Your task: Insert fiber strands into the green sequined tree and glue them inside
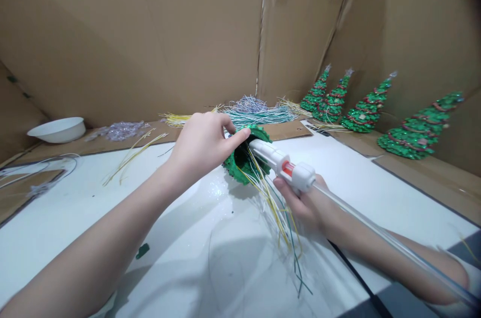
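My left hand [205, 140] grips the rim of a small green Christmas tree [235, 170], thumb over its edge. The tree lies tipped, with its dark hollow base towards me. A bundle of thin yellow, white and green wires [276, 208] hangs out of that opening onto the table. My right hand [310, 205] is closed around a white hot glue gun [272, 155] with a reddish part inside. The gun's nozzle end reaches into the hollow base, so its tip is hidden. A long clear glue stick [376, 230] runs from the gun's back to the lower right.
Several finished green trees [364, 110] stand along the right. Bundled wires [259, 113] lie at the back, loose yellow wires [137, 155] at left. A white bowl [58, 130] sits far left beside clear shiny material [122, 130]. Cardboard walls [199, 32] enclose the white table [180, 268]. A black cord [355, 273] crosses lower right.
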`<move>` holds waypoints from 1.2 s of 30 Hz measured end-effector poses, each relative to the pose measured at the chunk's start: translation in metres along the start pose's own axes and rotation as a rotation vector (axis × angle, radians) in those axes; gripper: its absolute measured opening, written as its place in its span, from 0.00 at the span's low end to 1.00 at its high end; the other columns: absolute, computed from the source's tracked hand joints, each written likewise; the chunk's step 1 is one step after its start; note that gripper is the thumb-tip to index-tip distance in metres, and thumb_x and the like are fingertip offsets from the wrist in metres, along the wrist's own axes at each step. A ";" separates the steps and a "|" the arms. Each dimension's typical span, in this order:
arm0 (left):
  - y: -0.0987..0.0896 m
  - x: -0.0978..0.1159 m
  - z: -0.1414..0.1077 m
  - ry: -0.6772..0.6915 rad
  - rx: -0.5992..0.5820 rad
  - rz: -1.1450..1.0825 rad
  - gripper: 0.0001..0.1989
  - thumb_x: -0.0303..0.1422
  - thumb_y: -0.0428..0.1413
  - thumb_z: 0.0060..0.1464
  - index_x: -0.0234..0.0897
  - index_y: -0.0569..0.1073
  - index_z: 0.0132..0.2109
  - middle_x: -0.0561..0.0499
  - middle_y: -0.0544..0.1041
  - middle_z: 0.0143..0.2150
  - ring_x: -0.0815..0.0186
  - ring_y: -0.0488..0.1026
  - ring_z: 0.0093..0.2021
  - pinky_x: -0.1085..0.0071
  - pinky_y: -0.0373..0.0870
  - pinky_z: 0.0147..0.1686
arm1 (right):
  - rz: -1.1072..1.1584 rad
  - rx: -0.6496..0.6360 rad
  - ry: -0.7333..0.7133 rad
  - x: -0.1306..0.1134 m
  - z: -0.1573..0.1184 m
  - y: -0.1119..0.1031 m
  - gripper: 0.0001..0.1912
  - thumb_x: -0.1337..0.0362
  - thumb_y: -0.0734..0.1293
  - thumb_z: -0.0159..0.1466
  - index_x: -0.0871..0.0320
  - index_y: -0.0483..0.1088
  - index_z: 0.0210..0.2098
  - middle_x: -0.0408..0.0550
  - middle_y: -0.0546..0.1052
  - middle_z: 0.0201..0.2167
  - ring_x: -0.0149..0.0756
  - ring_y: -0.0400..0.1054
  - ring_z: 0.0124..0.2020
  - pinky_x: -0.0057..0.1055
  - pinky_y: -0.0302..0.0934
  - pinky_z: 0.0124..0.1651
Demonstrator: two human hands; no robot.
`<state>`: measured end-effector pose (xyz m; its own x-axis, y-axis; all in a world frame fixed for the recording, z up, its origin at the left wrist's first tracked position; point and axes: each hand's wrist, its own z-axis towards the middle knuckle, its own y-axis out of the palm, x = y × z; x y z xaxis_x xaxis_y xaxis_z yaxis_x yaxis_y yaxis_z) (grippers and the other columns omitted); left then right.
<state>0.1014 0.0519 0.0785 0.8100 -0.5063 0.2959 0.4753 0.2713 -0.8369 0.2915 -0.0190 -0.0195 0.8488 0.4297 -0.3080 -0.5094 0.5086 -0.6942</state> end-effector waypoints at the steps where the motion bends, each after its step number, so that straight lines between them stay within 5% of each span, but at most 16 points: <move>1: 0.000 0.000 0.000 -0.001 0.001 0.000 0.17 0.46 0.52 0.50 0.38 0.74 0.26 0.53 0.71 0.18 0.69 0.64 0.20 0.71 0.54 0.23 | -0.002 0.000 -0.003 0.000 0.000 0.000 0.15 0.54 0.57 0.64 0.58 0.68 0.39 0.50 0.76 0.27 0.38 0.71 0.27 0.31 0.63 0.29; 10: 0.000 0.000 0.000 0.007 -0.001 -0.003 0.17 0.46 0.51 0.51 0.38 0.73 0.25 0.53 0.71 0.18 0.69 0.64 0.20 0.72 0.55 0.23 | -0.018 0.017 -0.033 0.003 -0.001 0.002 0.16 0.55 0.56 0.64 0.58 0.69 0.41 0.51 0.76 0.28 0.39 0.71 0.27 0.32 0.63 0.29; 21: -0.001 0.001 0.000 0.001 -0.002 0.010 0.17 0.46 0.51 0.51 0.38 0.74 0.26 0.53 0.70 0.18 0.69 0.64 0.20 0.71 0.54 0.23 | -0.073 0.001 -0.013 -0.002 0.002 -0.003 0.17 0.56 0.55 0.64 0.59 0.70 0.33 0.45 0.71 0.17 0.33 0.64 0.16 0.28 0.54 0.22; 31: 0.000 -0.001 0.000 -0.007 0.008 -0.005 0.17 0.46 0.52 0.51 0.38 0.74 0.26 0.54 0.70 0.18 0.69 0.64 0.20 0.71 0.55 0.22 | -0.035 0.002 0.025 -0.002 0.001 -0.005 0.19 0.54 0.55 0.64 0.58 0.71 0.31 0.47 0.74 0.19 0.37 0.69 0.22 0.28 0.57 0.23; 36: 0.000 -0.002 0.000 -0.007 0.001 -0.012 0.17 0.46 0.52 0.51 0.38 0.74 0.27 0.53 0.71 0.18 0.68 0.64 0.20 0.71 0.55 0.23 | -0.014 -0.009 0.027 -0.006 0.002 -0.008 0.20 0.53 0.54 0.65 0.59 0.72 0.38 0.47 0.74 0.21 0.37 0.69 0.22 0.28 0.58 0.23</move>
<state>0.0997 0.0529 0.0778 0.8065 -0.5038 0.3095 0.4856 0.2657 -0.8328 0.2905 -0.0241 -0.0114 0.8594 0.4020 -0.3160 -0.4963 0.5072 -0.7046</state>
